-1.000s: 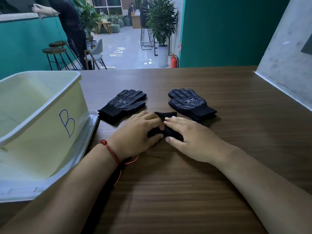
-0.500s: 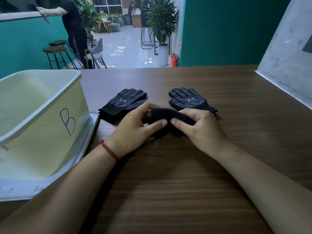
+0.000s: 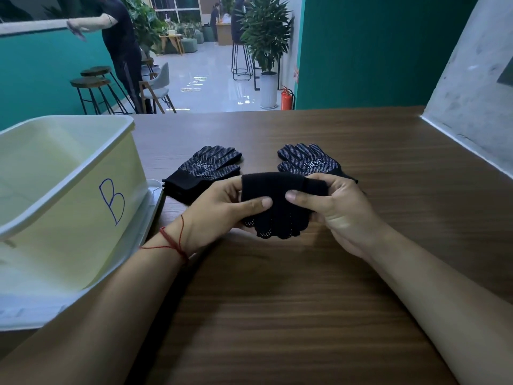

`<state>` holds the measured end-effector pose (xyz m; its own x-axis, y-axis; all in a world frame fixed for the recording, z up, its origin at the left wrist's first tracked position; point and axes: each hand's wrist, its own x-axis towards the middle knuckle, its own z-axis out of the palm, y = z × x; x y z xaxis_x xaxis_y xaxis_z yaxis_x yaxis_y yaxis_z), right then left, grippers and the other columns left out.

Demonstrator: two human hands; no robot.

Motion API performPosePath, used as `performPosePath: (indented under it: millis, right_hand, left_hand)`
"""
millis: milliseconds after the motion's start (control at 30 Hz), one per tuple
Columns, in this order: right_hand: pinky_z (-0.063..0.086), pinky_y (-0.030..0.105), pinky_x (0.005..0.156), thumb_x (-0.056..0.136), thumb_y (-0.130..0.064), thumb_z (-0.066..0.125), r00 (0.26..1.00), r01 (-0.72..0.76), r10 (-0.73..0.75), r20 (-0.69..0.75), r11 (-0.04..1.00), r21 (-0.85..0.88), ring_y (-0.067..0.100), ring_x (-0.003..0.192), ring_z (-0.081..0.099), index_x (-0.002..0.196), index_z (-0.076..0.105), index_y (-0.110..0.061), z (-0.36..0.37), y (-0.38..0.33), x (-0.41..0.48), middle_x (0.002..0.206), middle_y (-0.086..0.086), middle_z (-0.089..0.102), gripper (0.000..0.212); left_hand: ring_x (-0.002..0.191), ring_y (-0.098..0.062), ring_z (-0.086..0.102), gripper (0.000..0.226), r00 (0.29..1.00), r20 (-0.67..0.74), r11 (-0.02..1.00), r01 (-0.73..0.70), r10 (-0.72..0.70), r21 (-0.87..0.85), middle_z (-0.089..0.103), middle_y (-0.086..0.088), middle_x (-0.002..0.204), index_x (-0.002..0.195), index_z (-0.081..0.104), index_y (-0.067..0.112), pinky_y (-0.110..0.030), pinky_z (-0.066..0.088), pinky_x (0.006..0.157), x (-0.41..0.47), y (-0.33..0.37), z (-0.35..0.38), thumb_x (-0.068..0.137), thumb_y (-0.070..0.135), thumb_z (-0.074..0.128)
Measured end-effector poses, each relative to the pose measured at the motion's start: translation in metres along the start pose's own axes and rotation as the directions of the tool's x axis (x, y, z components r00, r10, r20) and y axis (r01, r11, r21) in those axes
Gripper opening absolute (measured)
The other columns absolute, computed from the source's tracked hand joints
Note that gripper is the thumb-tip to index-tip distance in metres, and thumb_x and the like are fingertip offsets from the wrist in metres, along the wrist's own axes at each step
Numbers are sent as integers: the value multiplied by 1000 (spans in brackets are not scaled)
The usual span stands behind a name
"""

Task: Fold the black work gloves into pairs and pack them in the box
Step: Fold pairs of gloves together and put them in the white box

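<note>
Here, I saw my left hand (image 3: 222, 207) and right hand (image 3: 333, 207) gripping a folded glove pair (image 3: 277, 207) between them, lifted above the table (image 3: 277, 301), box (image 3: 69, 176) at left.

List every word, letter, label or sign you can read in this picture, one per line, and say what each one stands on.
"B": handwritten in blue on the near side wall of the box.
White framed logo on the back of the left glove stack: too blurred to read.
White framed logo on the back of the right glove stack: too blurred to read.
No other text is legible.
</note>
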<state>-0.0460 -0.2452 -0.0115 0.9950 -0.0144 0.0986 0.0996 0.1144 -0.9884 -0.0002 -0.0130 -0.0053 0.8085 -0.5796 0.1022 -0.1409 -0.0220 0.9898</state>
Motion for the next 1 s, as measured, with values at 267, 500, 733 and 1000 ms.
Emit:
performPosePath:
  millis: [267,500,733,1000]
  right_hand:
    - [57,50,106,100,-15,71,978,-111,105,179,993,27,41,124,70,133,70,0,-9,-3,1,131,24,72,36]
    - [55,52,107,99,-11,70,980,-105,104,172,994,-3,37,121,71,130,71,0,-8,0,1,129,24,73,33]
    - [63,39,93,92,5,73,990,-35,28,137,998,45,33,109,74,127,68,6,-4,1,0,123,27,74,35]
    - [65,46,81,91,6,67,994,-3,-14,109,988,155,35,108,76,100,79,-12,-7,-3,0,124,16,76,24]
  left_hand:
    - [81,-26,67,26,986,-168,1000,11,-16,-29,73,-13,95,126,74,12,-49,50,78,3,-4,-2,100,13,69]
    - [86,-34,73,31,993,-116,999,19,-24,-41,78,-21,106,126,74,9,-47,58,78,2,-1,-3,95,7,74]
    - [73,-35,67,22,987,-129,995,-95,98,33,74,-20,89,115,77,11,-53,56,68,2,0,-1,95,4,74]
    - [92,-19,70,36,1000,-23,987,17,-21,-162,75,-5,110,115,78,13,-39,67,67,-2,7,-10,99,-9,55]
